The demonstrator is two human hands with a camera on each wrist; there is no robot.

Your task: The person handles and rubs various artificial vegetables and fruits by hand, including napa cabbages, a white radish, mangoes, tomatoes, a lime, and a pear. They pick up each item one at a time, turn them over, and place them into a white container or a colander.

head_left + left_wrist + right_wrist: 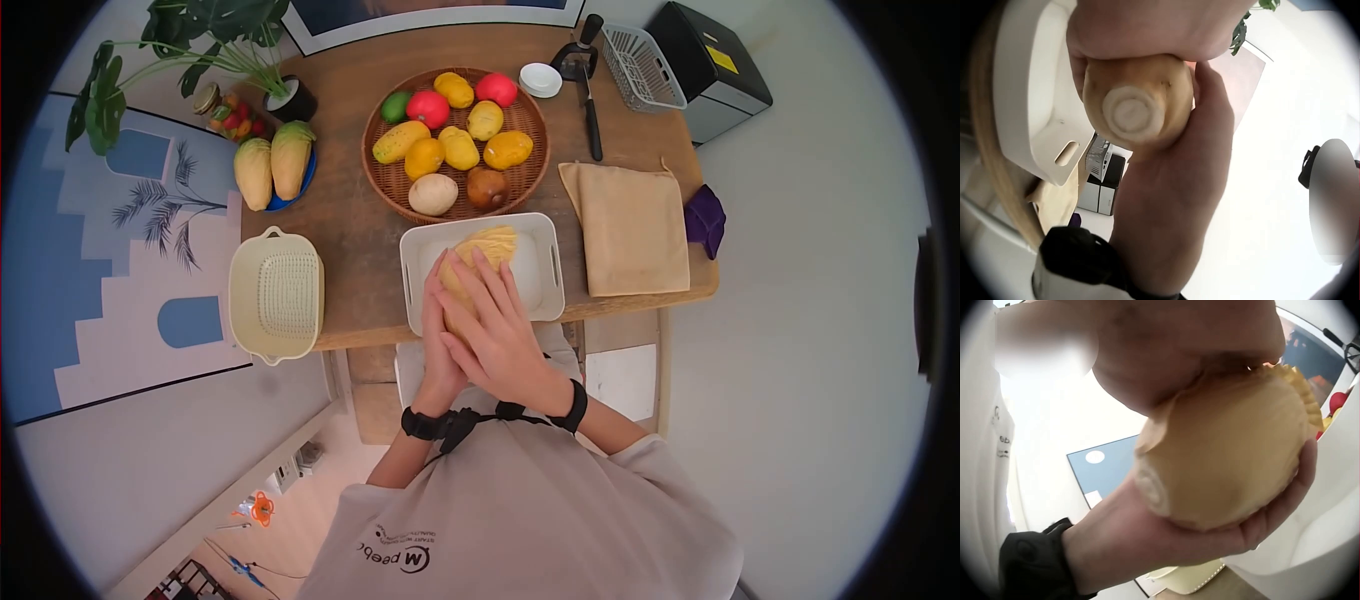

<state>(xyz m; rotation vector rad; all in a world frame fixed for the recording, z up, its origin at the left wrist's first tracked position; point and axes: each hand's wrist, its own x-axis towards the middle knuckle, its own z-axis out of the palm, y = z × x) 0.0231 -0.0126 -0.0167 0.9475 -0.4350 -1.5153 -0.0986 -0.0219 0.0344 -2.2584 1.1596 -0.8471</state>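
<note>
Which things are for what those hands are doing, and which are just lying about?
Seem part of the job:
- left hand
- right hand
- pale yellow vegetable, held between both hands
- white tray, close by

Seem just lying about:
- round basket of fruit
- folded cloth
- pale green strainer
- leafy plant
</note>
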